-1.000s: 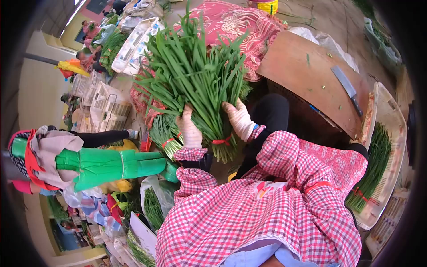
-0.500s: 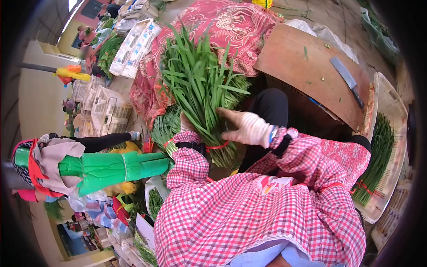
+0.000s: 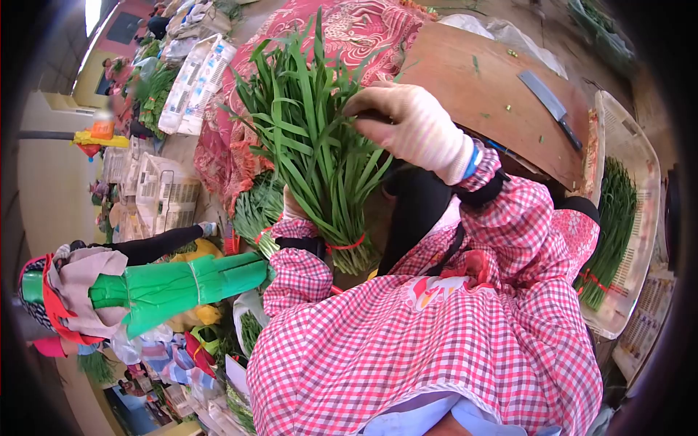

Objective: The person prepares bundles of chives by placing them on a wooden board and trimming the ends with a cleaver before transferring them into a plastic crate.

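Observation:
A large bunch of garlic chives (image 3: 309,145) stands tilted in front of me, its cut stems bound low down with a red band (image 3: 347,243). My left hand (image 3: 293,206), in a pale glove, grips the bunch from its left side; the fingers are hidden behind the leaves. At the upper right edge of the leaves is my right hand (image 3: 422,127), in a striped white glove. Its fingers and thumb are bent together against the leaf edge, and whatever lies between the tips is too small to make out. Another banded bunch (image 3: 254,207) lies behind my left wrist.
A wooden board (image 3: 494,102) at the right carries a cleaver (image 3: 549,105) and leaf scraps. Beyond it, a plastic crate (image 3: 643,152) holds banded chives (image 3: 611,211). A red patterned cloth (image 3: 363,33) lies ahead. To the left is a person in a green apron (image 3: 167,287).
My right hand has risen from beside the lower stems to the upper leaves, and its spread fingers have bent together. My left hand still holds the bunch.

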Available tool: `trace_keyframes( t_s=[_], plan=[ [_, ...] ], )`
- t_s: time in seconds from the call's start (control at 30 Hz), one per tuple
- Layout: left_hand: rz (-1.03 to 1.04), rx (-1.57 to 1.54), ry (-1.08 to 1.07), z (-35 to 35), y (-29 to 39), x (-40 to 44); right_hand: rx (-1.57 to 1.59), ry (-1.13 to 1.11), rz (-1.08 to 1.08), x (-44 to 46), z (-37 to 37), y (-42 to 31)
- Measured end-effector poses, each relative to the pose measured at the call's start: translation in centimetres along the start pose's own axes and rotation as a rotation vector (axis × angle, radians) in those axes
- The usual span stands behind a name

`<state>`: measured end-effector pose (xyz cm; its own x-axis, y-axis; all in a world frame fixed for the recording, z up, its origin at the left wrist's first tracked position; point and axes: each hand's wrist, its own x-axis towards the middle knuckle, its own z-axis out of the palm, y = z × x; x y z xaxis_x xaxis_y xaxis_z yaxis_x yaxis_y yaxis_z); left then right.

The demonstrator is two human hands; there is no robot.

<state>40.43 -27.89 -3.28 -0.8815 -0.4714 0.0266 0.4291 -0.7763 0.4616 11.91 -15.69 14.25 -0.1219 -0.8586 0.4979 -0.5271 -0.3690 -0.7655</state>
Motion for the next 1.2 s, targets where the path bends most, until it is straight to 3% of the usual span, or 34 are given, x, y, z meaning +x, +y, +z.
trace_keyframes(
  t_s=[0.03,0.1,0.23,0.53,0.7,0.77,0.8,0.83,0.9,0.93,0.97,1.03,1.07,1.1,1.17,1.2],
  plan=[
    [-0.004,-0.003,-0.011,0.2,-0.2,0.1,-0.004,0.003,0.005,0.2,-0.1,-0.3],
    [-0.018,-0.009,-0.03,0.7,-0.6,0.4,-0.388,-0.179,0.129,0.6,-0.3,-0.8],
    [-0.034,-0.021,-0.071,1.3,-0.9,0.9,-0.53,-0.236,0.145,0.6,0.3,0.4],
    [-0.15,-0.078,0.07,-0.7,-0.2,1.0,-0.607,-0.235,0.085,0.2,0.5,2.3],
    [-0.077,0.017,0.132,0.0,-0.3,1.8,-0.563,-0.278,0.011,0.1,0.0,3.6],
    [-0.065,0.007,-0.061,-1.6,-0.1,2.0,-0.415,-0.254,-0.02,-0.5,-0.4,3.8],
    [-0.028,0.177,0.333,1.6,-0.2,2.7,-0.362,-0.207,-0.02,-1.0,-0.4,4.4],
    [-0.022,0.177,0.328,1.4,0.1,2.7,-0.366,-0.209,-0.026,-1.7,-0.2,5.5],
    [-0.011,0.354,0.362,0.5,1.2,2.6,0.013,-0.194,-0.024,-2.9,-0.2,7.5],
    [-0.012,0.418,0.421,1.4,1.5,2.8,0.408,-0.289,0.323,-2.8,-1.3,6.9],
    [-0.006,0.416,0.415,1.9,1.7,2.9,0.65,-0.087,0.704,-3.0,-2.4,4.5],
    [0.034,0.563,0.593,2.8,2.2,3.2,0.94,0.305,0.642,-4.0,-3.0,6.4],
    [0.028,0.653,0.522,3.3,3.1,3.5,1.081,0.311,0.65,-5.3,-3.3,9.8],
    [0.033,0.652,0.517,3.2,3.7,3.8,1.078,0.309,0.645,-5.5,-3.4,9.3],
    [0.177,1.17,0.584,2.7,4.5,4.5,0.038,0.272,0.358,-6.6,-3.3,8.0],
    [0.247,1.428,0.606,2.6,4.5,5.0,-0.095,0.188,0.39,-6.8,-3.6,7.5]
  ],
)
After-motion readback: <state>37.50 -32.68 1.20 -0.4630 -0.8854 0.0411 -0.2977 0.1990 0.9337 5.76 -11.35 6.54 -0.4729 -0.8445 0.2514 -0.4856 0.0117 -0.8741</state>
